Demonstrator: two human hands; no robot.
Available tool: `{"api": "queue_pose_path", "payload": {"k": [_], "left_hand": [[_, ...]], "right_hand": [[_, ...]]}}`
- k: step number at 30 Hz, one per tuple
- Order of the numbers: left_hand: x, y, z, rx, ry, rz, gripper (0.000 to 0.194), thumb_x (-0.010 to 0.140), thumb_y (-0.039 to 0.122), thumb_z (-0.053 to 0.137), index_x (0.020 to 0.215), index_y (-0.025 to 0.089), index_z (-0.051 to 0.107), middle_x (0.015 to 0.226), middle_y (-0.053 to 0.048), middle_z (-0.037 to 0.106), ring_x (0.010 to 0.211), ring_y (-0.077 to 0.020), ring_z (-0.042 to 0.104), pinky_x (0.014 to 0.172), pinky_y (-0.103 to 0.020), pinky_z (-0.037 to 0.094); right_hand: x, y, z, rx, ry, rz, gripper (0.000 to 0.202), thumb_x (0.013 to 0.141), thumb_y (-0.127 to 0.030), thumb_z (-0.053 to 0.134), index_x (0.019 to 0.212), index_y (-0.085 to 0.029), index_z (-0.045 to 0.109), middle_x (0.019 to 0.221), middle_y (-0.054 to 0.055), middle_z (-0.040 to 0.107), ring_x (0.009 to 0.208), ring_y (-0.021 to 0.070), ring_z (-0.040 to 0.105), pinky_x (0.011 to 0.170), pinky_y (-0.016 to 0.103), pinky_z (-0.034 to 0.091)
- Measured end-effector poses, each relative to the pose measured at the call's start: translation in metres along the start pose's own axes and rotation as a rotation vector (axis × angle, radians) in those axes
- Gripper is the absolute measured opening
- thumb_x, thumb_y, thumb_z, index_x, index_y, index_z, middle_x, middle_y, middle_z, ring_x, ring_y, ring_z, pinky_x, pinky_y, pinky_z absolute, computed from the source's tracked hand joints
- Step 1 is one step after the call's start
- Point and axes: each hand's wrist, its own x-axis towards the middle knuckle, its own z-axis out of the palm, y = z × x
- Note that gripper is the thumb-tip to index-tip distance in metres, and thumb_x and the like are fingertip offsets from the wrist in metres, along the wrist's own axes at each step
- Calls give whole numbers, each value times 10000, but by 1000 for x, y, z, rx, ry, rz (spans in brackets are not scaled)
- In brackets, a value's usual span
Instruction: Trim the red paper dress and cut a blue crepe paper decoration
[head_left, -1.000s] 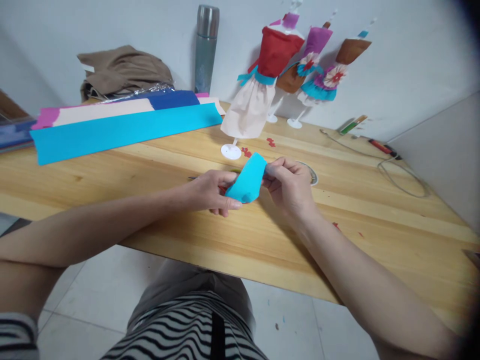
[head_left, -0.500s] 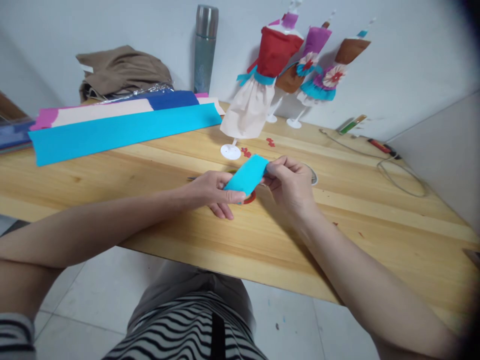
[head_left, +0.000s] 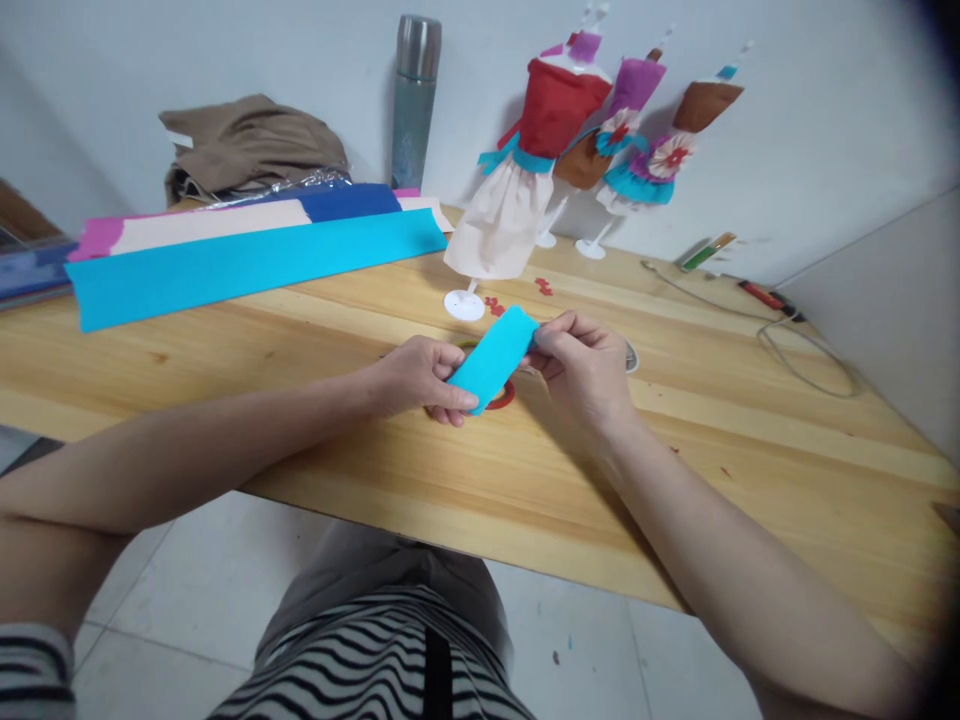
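Observation:
A small turquoise strip of crepe paper [head_left: 495,362] is stretched at a slant between my two hands, above the wooden table [head_left: 337,470]. My left hand [head_left: 426,380] pinches its lower left end, thumb on top and fingers beneath. At the upper right end, my right hand [head_left: 581,365] grips the edge between thumb and fingertips. Under the strip a red ring-shaped handle [head_left: 504,396] shows in part; the rest of that tool is hidden. Just beyond stands a small dress form [head_left: 564,105] in a red top and cream skirt, with red scraps [head_left: 495,307] by its base.
Long turquoise crepe paper [head_left: 255,265] lies at the left, with pink, cream and blue sheets behind. A thermos [head_left: 414,105] and brown cloth [head_left: 255,145] stand by the wall. Two more dressed forms [head_left: 637,185] are behind. A cable [head_left: 817,385] and red-black tool [head_left: 769,298] lie right.
My left fingers have curled in under the strip, and its lower end now shows more fully. The right hand keeps its pinch. The view has shifted slightly.

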Motion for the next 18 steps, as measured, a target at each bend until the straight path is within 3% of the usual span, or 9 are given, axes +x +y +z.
{"api": "queue_pose_path", "payload": {"k": [5, 7, 9, 12, 18], "left_hand": [[-1, 1, 2, -80, 113, 56, 185, 703, 110, 857, 799, 118, 699, 653, -5, 754, 595, -105, 723, 589, -187, 580], [-2, 3, 5, -99, 194, 87, 177, 722, 94, 843, 786, 117, 680, 636, -1, 741, 586, -97, 708, 589, -185, 567], [-2, 4, 8, -113, 259, 100, 171, 734, 72, 827, 787, 118, 671, 633, 8, 734, 581, -92, 699, 591, -186, 557], [-3, 6, 13, -133, 301, 120, 163, 739, 35, 801, 787, 120, 671, 637, 16, 735, 575, -86, 689, 605, -190, 550], [-4, 3, 13, -106, 252, 124, 116, 795, 58, 784, 790, 117, 685, 648, -7, 752, 587, -92, 707, 594, -181, 552]], "right_hand": [[-7, -5, 5, 122, -72, 78, 369, 681, -520, 941, 784, -249, 714, 685, -6, 717, 632, 161, 692, 596, 290, 566], [-12, -6, 8, 110, -106, 133, 496, 660, -634, 932, 919, -254, 750, 717, 12, 759, 636, 183, 720, 541, 283, 550], [-18, -5, 11, 41, -172, 191, 550, 651, -706, 913, 911, -247, 758, 715, 27, 771, 601, 189, 715, 484, 278, 516], [-26, -3, 16, -88, -280, 236, 497, 689, -688, 910, 749, -225, 736, 704, 44, 778, 571, 164, 690, 482, 264, 492], [-29, 0, 20, -138, -294, 234, 385, 685, -504, 961, 671, -216, 705, 620, 24, 753, 514, 127, 630, 490, 250, 449]]}}
